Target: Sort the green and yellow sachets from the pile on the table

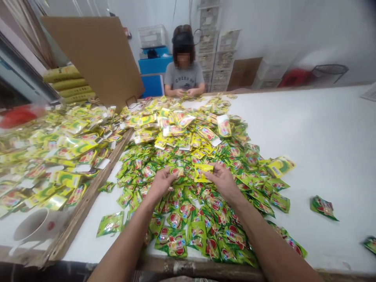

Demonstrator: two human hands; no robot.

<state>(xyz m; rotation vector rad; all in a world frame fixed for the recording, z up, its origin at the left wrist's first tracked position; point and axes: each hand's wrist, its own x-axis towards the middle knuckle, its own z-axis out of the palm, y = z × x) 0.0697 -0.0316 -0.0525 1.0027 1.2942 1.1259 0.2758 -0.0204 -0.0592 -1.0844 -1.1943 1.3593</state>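
Observation:
My left hand [161, 182] is closed on a small green packet [178, 171] with a red fruit print, gripped at its edge between thumb and fingers. In my right hand [223, 181] is a yellow packet [202, 172], pinched at its right side with the thumb lying over its front. Both packets are held apart, just above a wide heap of green packets [176, 219] that spreads under my wrists to the table's front edge. Behind my hands, yellow packets [197, 150] and yellow printed cartons [176, 121] with white flaps lie on the heap.
A wooden strip [96, 188] divides the white table [317, 149]; left of it are piled cartons [79, 149] and a white mug [37, 225]. A cardboard sheet [96, 58] stands behind. Across the table sits a person [184, 74], hands near packets. Loose green packets [324, 207] lie rightward.

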